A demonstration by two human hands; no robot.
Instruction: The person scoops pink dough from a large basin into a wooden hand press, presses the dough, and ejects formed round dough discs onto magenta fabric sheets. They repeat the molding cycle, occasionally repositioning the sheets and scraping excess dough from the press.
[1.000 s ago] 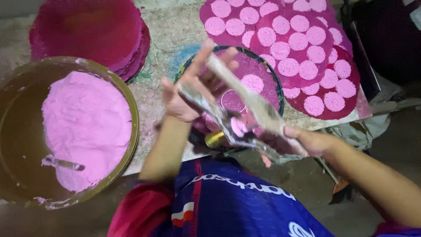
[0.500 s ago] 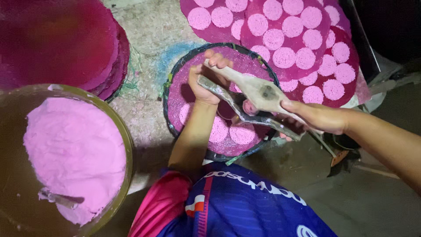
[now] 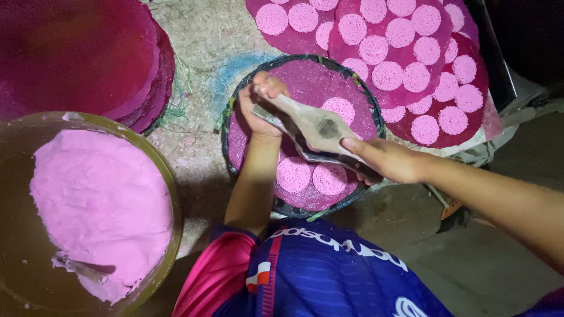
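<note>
Both hands gripping, arms converging over the lap.

Left hand (image 3: 262, 104) is reaching forward from a bare forearm running nearly straight up the frame, elbow tucked at the torso; its fingers (image 3: 270, 88) are curling closed, knuckles facing up. Right hand (image 3: 390, 161) is coming in from the right side on a bare forearm angling down toward the lower right corner, wrist roughly straight, palm facing down, fingers wrapping closed with thumb pointing toward the left hand. Hands are sitting near each other, not touching.
</note>
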